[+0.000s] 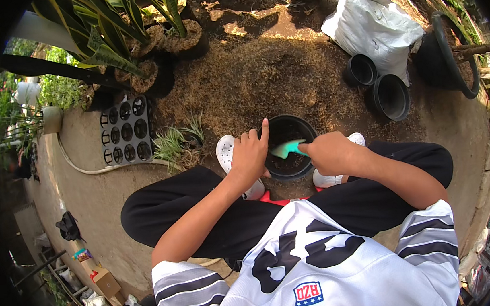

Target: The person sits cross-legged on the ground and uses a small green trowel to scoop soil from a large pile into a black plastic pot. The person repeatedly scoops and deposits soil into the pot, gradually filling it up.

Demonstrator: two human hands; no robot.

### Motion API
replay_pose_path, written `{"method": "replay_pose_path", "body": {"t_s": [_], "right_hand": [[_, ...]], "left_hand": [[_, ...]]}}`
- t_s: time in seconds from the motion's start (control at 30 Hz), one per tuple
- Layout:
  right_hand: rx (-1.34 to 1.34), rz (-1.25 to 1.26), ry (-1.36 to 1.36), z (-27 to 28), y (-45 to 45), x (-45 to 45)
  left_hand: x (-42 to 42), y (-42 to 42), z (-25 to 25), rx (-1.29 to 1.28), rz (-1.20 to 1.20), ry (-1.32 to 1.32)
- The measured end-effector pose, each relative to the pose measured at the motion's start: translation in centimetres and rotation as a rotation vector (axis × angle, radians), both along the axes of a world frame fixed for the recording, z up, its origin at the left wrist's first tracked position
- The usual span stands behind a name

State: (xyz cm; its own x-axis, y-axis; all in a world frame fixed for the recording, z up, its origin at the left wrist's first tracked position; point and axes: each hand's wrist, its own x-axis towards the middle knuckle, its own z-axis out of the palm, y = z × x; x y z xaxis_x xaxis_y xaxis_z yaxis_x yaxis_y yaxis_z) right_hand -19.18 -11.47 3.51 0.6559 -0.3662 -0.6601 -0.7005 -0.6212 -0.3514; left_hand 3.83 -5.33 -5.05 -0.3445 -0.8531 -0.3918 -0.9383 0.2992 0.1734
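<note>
A round black plastic pot [292, 176] stands on the ground between my feet, with dark soil or mix [284, 163] low inside it. My left hand [248, 152] holds the pot at its left side, index finger stretched along the rim and thumb lower down. In my right hand [331, 151] is the handle of a turquoise hand trowel [288, 148]. The trowel's blade reaches over the pot's mouth and points left into it. My right fingers wrap the grip and hide most of it.
Loose brown substrate [256, 74] spreads beyond the pot. Two black pots [389, 97] stand by a white sack [373, 26] at right. A grassy plant [175, 145], a black seedling tray [127, 127] and potted snake plants [182, 37] are at left. White clogs [226, 150] flank the pot.
</note>
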Motion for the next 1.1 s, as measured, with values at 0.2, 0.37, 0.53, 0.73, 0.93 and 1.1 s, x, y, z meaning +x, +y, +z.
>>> {"method": "replay_pose_path", "body": {"t_s": [0.2,0.37,0.53,0.73,0.93,1.1], "right_hand": [[0.0,0.029,-0.042,4.8,-2.4,0.0],[-0.165,-0.048,-0.095,0.4,-0.2,-0.4],[-0.039,0.0,-0.077,3.6,-1.5,-0.4],[-0.148,-0.002,-0.04,2.1,-0.3,0.3],[-0.077,-0.134,-0.136,4.4,-1.4,0.5],[-0.249,0.13,-0.071,1.3,0.5,0.5]], "left_hand": [[0.3,0.0,0.2,0.01,0.02,0.013],[0.0,-0.2,-0.1,-0.006,0.012,0.031],[0.1,-0.1,0.2,0.02,0.015,0.009],[0.0,0.0,0.0,0.002,-0.001,-0.006],[0.1,-0.1,0.1,0.025,0.013,-0.018],[-0.1,-0.2,0.0,0.018,0.009,-0.012]]}}
